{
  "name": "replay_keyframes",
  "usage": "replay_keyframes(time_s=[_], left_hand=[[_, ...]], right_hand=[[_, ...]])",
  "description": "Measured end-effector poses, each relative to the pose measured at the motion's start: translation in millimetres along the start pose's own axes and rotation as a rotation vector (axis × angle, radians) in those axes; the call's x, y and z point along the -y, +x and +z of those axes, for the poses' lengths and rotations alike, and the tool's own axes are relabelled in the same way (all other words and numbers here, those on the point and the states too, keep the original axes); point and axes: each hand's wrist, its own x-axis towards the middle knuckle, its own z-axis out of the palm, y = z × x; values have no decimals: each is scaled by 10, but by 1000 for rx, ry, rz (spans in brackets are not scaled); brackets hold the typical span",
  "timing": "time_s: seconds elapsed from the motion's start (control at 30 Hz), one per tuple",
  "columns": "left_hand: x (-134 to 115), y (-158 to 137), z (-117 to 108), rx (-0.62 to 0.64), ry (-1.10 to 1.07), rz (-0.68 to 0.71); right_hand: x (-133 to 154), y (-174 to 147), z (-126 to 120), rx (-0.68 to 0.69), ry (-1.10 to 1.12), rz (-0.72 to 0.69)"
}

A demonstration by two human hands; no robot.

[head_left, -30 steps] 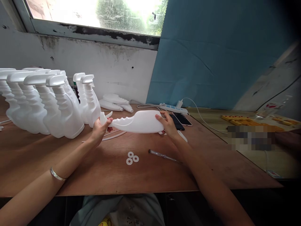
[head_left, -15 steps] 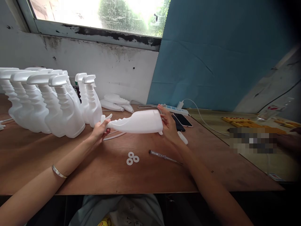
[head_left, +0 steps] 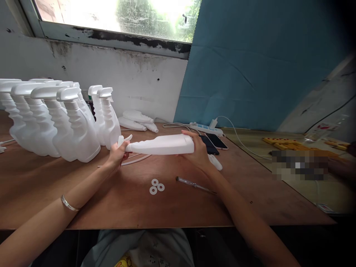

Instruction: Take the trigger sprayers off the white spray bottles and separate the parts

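While left fingers (head_left: 125, 144) and right fingers (head_left: 191, 134) grasp one spray bottle (head_left: 162, 144), three rings (head_left: 158, 187) lie near one screwdriver (head_left: 191, 183).

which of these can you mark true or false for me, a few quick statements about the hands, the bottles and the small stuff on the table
1. The left hand grips a white spray bottle at its neck end. True.
2. The right hand is at that bottle's base. True.
3. That bottle is held upright, trigger on top. False: it is held sideways, its trigger end to the left.
4. Five flat washers lie on the table. False: there are three white washers.
5. A clear-handled screwdriver lies to the right of them. True.
6. The standing bottles are right of both hands. False: the standing bottles are to the left.
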Motion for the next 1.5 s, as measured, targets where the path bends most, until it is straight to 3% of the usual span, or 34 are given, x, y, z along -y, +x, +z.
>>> replay_keyframes(time_s=[0.17,0.3,0.43,0.67,0.87,0.97,1.07,1.17,1.23,1.33,1.5], left_hand=[[-25,-23,5,-36,53,143],[-80,-111,23,-54,158,262],[-124,-207,36,-88,371,476],[-30,-195,-45,-171,518,713],[3,-170,-60,-156,505,742],[-3,-199,-21,-161,541,707],[-11,-270,35,-146,613,701],[-28,-352,91,-93,578,683],[-43,-386,114,-70,526,658],[-56,-390,111,-67,467,631],[-32,-355,52,-41,479,641]], right_hand=[[33,-18,1,15,-60,55],[-32,-33,28,40,-47,275],[-103,-39,51,75,-31,436],[-116,-13,53,119,2,502],[-116,-25,64,108,11,539],[-1,-36,93,-23,-36,414],[230,-37,164,-98,-179,54],[507,-6,286,-31,-329,-307],[659,34,391,64,-392,-465],[791,108,562,158,-431,-553],[865,205,769,130,-391,-494]])
